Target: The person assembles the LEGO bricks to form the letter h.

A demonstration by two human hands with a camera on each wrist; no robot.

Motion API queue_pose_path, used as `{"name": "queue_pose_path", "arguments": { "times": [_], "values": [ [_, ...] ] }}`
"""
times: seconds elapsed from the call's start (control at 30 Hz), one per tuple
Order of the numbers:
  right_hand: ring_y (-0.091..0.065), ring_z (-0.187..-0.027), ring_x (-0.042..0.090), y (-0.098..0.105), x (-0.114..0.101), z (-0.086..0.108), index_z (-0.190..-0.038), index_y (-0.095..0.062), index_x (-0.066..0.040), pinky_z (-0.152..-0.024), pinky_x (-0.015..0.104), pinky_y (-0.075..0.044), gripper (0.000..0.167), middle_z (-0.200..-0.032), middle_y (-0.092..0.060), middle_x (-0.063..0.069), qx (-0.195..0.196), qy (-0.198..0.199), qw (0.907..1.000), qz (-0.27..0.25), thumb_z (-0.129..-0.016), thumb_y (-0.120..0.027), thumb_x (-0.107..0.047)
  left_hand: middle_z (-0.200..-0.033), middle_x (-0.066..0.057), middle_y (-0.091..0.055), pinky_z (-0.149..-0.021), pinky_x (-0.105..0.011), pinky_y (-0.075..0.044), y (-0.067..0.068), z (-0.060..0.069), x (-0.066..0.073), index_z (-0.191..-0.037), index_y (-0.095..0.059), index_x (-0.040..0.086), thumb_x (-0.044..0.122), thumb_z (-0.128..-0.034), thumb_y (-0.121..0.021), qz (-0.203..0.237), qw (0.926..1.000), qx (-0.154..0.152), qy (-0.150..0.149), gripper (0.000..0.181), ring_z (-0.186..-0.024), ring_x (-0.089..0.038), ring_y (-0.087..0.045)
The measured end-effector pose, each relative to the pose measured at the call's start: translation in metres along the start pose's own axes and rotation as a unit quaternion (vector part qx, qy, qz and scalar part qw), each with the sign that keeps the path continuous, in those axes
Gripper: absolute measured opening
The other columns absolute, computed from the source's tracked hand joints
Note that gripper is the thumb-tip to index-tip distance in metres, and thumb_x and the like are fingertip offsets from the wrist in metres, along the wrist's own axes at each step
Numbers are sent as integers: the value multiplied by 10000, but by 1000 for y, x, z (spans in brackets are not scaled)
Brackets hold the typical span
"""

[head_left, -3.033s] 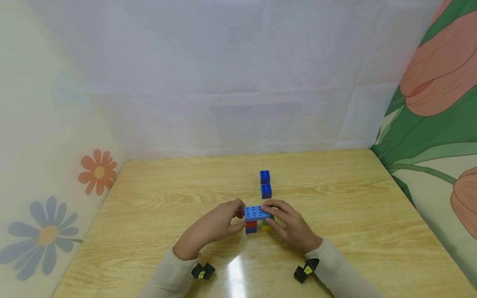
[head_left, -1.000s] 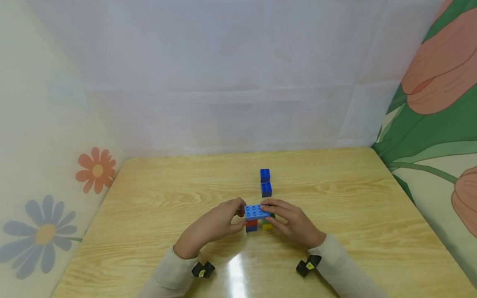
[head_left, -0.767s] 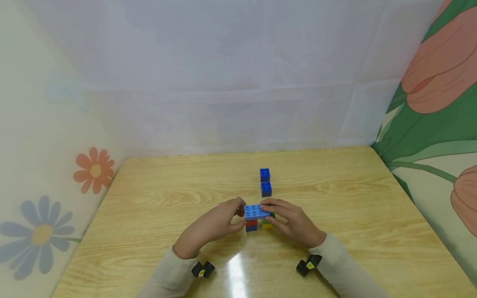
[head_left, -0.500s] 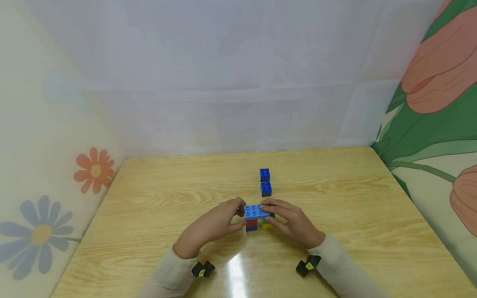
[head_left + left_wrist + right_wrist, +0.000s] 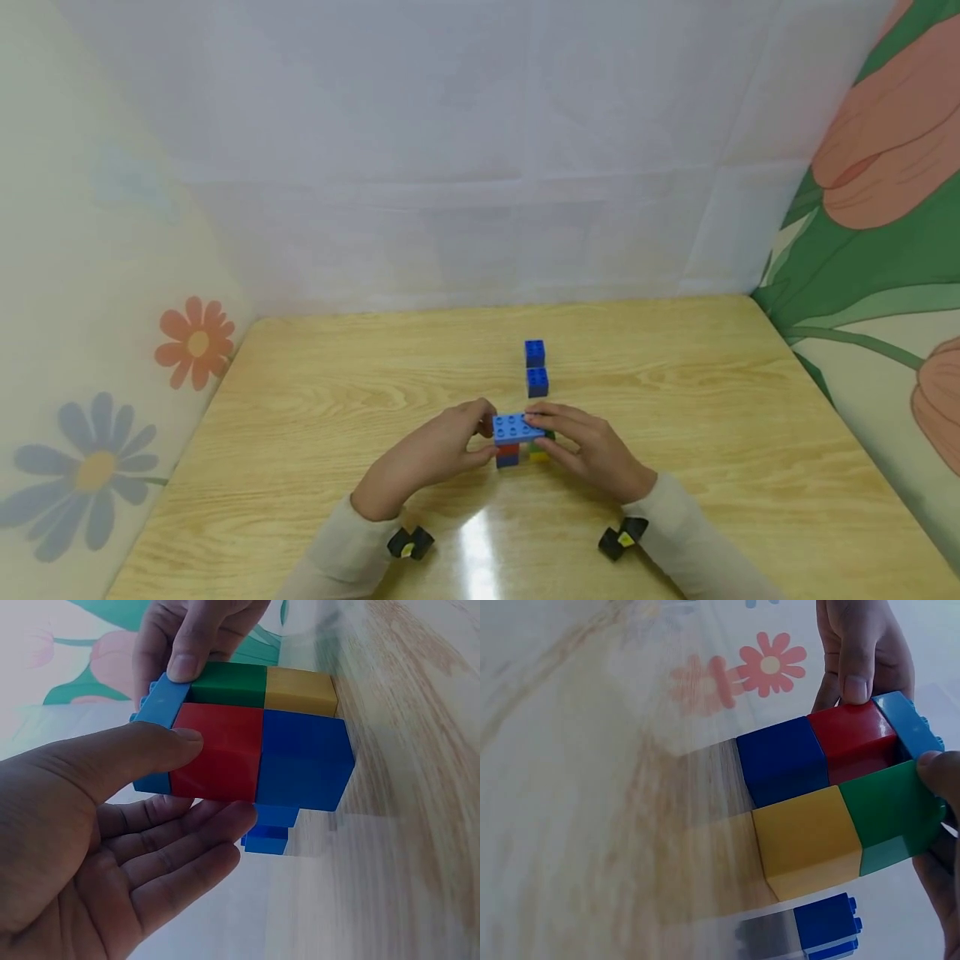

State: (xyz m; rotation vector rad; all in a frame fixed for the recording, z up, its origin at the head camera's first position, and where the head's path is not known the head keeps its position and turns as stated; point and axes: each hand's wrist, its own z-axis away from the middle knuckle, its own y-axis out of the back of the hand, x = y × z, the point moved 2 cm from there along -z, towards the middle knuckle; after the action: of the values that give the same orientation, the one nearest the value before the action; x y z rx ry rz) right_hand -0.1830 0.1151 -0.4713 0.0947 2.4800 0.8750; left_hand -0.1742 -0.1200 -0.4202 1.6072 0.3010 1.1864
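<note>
Bricks [image 5: 217, 761] are stacked in two short columns on the wood-grain table [image 5: 337, 375], with a narrow gap left between them. In the left column a red brick [image 5: 206, 769] is set on a dark-blue brick [image 5: 304, 761]; in the right column a green brick [image 5: 889, 817] is set on a yellow brick [image 5: 810, 844]. Both columns are bridged by a light-blue brick [image 5: 512, 429], laid across their tops with its studs upward. The red brick is pinched by the left hand [image 5: 431, 450], its thumb pressed to the near face and its fingers placed at the far side. The right end of the light-blue brick is gripped by the right hand [image 5: 588, 450]; its fingers are laid over the top, and its thumb is kept low beside the green brick. Beyond the stack, two loose blue bricks [image 5: 537, 382] are lined up one behind the other; whether they touch cannot be told. The table is backed by a white cloth [image 5: 450, 150] and flanked by flower-printed panels [image 5: 885, 250]. Pale sleeves [image 5: 675, 525] are worn on both arms.
</note>
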Motion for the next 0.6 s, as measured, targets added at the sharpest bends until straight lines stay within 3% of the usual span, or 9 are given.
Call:
{"name": "queue_pose_path", "arguments": {
  "times": [0.6],
  "values": [
    [-595,-1164,260,-3,-1,2,-1288,-617,-65,-964,270,-473,397,-1281,-604,155,185,118,9998,19,-901,-702,-91,-1018,-3,-639,-849,-330,-535,-1,1,-2,-1166,-549,79,242,-928,-684,374,9993,13,-33,318,-1010,-194,-636]
  ]
}}
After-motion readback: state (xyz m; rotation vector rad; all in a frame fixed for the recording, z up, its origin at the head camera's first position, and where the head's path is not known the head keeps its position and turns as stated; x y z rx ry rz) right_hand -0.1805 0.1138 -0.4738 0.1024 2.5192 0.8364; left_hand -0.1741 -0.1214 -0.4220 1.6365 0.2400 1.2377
